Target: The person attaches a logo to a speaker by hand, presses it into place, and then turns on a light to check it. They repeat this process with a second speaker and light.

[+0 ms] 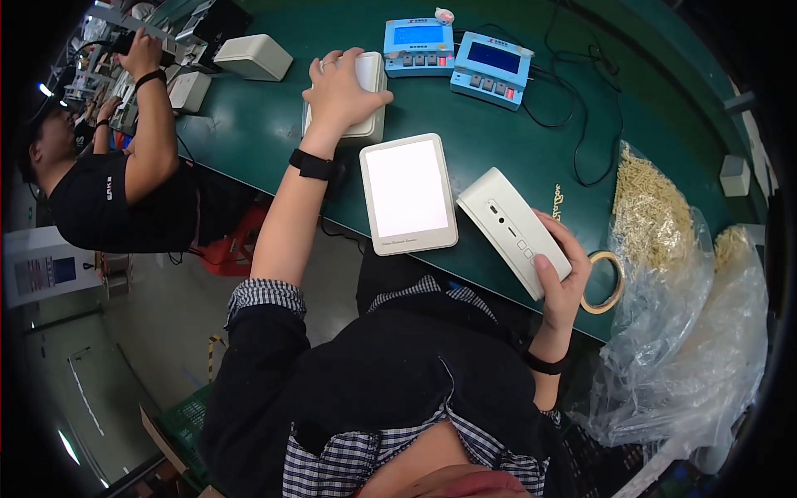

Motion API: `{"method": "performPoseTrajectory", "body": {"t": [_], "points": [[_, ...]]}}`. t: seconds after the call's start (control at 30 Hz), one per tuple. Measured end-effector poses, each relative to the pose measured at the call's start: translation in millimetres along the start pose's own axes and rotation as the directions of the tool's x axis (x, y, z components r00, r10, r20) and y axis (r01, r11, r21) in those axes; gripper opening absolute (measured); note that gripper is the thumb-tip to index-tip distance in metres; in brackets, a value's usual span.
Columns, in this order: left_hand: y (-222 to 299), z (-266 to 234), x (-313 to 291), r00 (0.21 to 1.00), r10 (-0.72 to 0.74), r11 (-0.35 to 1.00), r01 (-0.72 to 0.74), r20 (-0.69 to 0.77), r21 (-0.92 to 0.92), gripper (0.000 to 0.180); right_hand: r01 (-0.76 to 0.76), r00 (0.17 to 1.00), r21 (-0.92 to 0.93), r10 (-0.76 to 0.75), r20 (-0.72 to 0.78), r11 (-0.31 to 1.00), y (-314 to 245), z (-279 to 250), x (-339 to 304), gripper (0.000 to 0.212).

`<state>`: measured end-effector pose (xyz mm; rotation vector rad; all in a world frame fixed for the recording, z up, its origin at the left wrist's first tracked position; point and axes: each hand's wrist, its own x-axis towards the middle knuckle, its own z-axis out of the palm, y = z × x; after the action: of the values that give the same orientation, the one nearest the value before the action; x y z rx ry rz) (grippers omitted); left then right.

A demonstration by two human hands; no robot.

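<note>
Head view: left hand (342, 90) flat on white device (365, 100); right hand (558, 274) gripping white unit (510, 228); clear bag (672, 274) of probably small tan parts (646, 212).

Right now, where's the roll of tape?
In the head view the roll of tape lies flat on the green table at the right, beside the right hand and against the clear plastic bag.

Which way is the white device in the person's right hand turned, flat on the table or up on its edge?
Up on its edge: the white device is gripped by the right hand, its narrow side with ports and buttons facing up above the green table.
</note>
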<state>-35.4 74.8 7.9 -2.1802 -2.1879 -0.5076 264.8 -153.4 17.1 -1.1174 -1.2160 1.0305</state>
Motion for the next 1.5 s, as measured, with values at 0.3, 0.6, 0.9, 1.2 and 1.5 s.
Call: {"method": "performPoseTrajectory", "body": {"t": [0.3,0.6,0.9,1.2,1.5], "points": [[-5.7,-1.5,3.4,1.0,0.01,1.0,-0.01,-0.009,0.026,0.08,0.011,1.0,0.001,-0.011,-0.007,1.0,-0.8,5.5,2.8,0.04],[-3.5,-1.7,3.1,1.0,0.006,1.0,-0.006,-0.017,0.015,0.08,0.037,0.999,0.029,-0.037,-0.005,0.999,2.2,3.4,4.9,0.037],[-1.1,-3.4,-1.3,0.999,0.001,1.0,-0.001,-0.032,0.022,0.081,-0.151,0.988,0.038,0.152,-0.03,0.988,-15.7,9.0,4.3,0.035],[0.2,-6.4,0.1,0.999,-0.039,0.999,0.039,-0.016,0.003,0.084,-0.17,0.985,0.046,0.168,0.043,0.984,-14.5,-0.4,10.9,0.043],[-12.5,7.2,2.0,0.992,0.022,0.989,-0.039,-0.122,-0.14,0.064,-0.218,0.968,0.142,0.195,0.16,0.966,-2.8,-16.8,6.4,0.063]]}}
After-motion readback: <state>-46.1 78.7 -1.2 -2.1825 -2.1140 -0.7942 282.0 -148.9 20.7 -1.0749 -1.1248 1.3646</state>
